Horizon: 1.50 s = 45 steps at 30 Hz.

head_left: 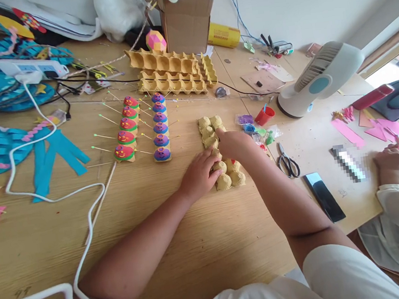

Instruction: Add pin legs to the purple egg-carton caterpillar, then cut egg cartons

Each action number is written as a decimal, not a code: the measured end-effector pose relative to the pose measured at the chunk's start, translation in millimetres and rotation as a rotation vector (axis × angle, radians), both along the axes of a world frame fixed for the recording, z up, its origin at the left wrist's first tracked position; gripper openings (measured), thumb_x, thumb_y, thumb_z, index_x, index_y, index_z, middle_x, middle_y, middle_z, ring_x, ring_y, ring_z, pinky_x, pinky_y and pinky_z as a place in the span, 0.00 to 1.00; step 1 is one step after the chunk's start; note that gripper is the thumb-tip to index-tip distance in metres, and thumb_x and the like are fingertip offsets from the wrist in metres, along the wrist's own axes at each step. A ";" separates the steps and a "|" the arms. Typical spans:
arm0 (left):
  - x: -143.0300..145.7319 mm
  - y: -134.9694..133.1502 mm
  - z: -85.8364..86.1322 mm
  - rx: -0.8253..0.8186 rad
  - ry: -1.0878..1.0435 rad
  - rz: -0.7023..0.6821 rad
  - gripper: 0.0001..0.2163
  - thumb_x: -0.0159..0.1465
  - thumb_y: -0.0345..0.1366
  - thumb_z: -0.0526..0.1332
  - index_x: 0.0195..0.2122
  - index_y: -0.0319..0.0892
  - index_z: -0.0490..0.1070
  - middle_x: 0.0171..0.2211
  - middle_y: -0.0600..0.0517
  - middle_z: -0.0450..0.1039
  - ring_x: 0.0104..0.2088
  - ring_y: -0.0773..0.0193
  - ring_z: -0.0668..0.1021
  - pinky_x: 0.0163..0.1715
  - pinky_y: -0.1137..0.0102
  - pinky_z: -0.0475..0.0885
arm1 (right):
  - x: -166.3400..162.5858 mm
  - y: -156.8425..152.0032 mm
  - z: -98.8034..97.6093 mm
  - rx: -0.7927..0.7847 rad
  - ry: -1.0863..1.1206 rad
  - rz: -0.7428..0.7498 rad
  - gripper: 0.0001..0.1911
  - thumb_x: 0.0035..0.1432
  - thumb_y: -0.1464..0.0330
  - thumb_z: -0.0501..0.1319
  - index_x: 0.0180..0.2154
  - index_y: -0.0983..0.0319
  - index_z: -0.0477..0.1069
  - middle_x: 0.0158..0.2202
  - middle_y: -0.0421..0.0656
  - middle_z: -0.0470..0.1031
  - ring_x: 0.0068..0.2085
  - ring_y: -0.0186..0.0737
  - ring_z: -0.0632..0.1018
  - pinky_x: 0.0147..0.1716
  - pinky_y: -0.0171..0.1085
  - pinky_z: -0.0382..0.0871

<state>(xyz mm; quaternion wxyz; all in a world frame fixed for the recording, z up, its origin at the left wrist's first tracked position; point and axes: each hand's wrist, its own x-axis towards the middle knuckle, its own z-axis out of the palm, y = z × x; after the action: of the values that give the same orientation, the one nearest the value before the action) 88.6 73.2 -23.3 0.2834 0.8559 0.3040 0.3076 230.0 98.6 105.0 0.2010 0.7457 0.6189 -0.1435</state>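
A bare tan egg-carton piece (214,118), its cups domed upward, lies on the table before me. My left hand (202,171) curls its fingers against the carton's left side, gripping it. Above the carton's middle, my right hand (234,144) is closed with its fingertips down at the cups; whatever it pinches is hidden. A bit of red shows on a cup under the right hand. To the left stand two rows of painted carton caterpillars, one red and green (125,138), the other purple and blue (160,127), with thin sticks as feelers.
Beyond are more egg cartons (173,82) and a cardboard box (187,22). Right of my hands lie clay packets (245,119), a red cup (264,115), scissors (287,162), a phone (323,196) and a fan (322,78). A white cord (91,186) crosses the left; another person's hands (392,160) are at right.
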 end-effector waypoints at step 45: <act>-8.0 0.3 5.6 -0.222 -0.308 0.087 0.14 0.73 0.45 0.56 0.56 0.47 0.68 0.71 0.44 0.57 0.72 0.54 0.61 0.71 0.54 0.59 | 52.0 -104.2 -81.0 0.701 0.723 -0.449 0.27 0.71 0.57 0.47 0.65 0.59 0.60 0.54 0.50 0.76 0.54 0.46 0.77 0.47 0.41 0.73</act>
<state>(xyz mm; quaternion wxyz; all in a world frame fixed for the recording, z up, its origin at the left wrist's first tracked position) 80.5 73.5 -17.8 0.4056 0.7483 0.3259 0.4115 282.0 -5.6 24.0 -0.3203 0.7847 0.4851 -0.2152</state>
